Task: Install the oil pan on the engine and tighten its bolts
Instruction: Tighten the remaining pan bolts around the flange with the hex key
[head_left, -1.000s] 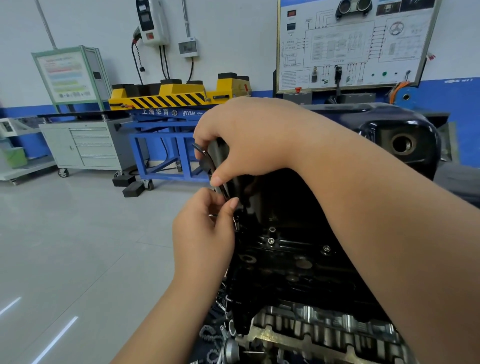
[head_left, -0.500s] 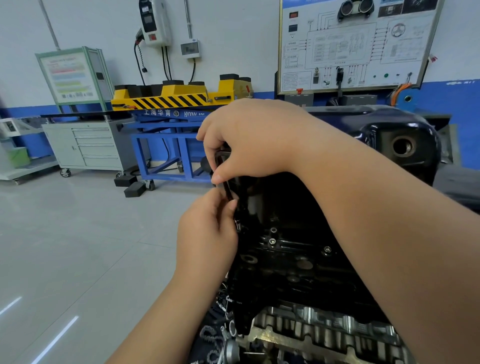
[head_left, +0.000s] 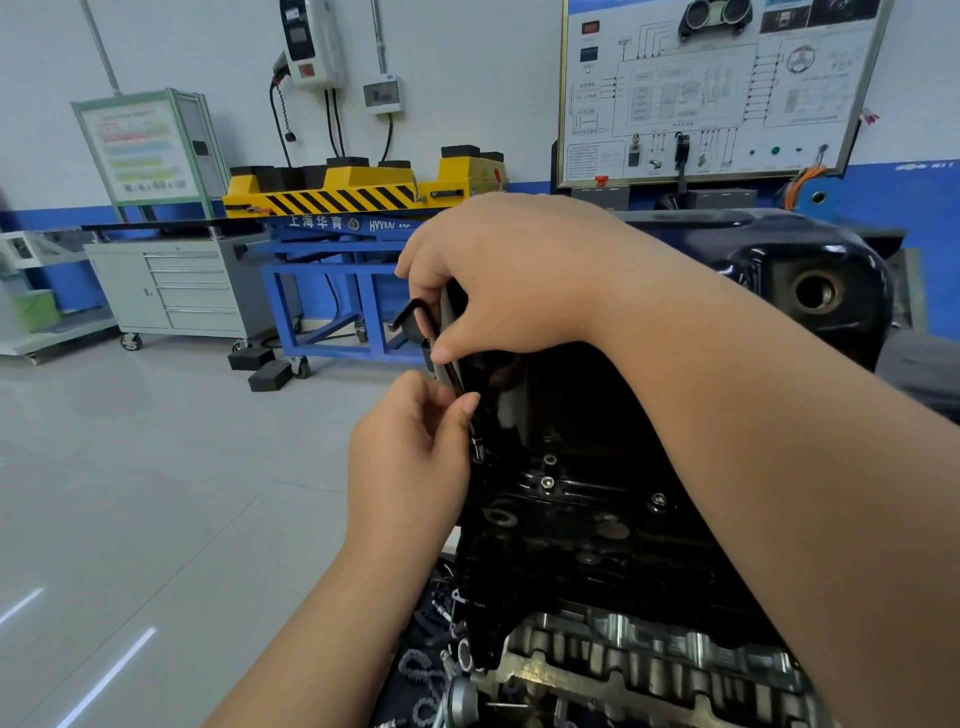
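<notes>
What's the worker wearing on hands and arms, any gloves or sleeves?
Nothing visible. The left hand and right hand are ungloved; the left forearm and right forearm are bare to the frame's edge, no sleeve or cuff showing. No watch, bracelet or ring shows on the sides facing the camera.

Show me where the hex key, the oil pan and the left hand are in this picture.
hex key (head_left: 407, 314): head view, on its bent short arm.
oil pan (head_left: 753, 257): head view, on its glossy black side wall.
left hand (head_left: 410, 462): head view, on the back of the hand.
</notes>
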